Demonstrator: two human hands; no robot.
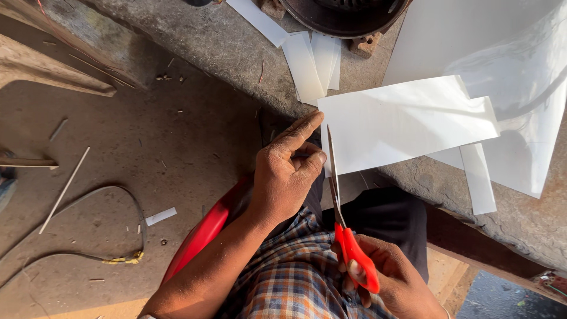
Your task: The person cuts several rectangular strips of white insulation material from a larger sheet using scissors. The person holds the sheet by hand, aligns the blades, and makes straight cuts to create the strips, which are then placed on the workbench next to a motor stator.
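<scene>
My left hand pinches the left edge of a white rectangular paper sheet, with the index finger stretched along that edge. My right hand grips red-handled scissors. Their blades point upward and meet the sheet's lower left edge, beside my left fingers. The sheet lies partly over a rough concrete bench.
Several narrow white paper strips lie on the bench near a dark round metal object. A large white sheet lies at the right. A red seat is under me. A grey cable and thin sticks lie on the dirt floor.
</scene>
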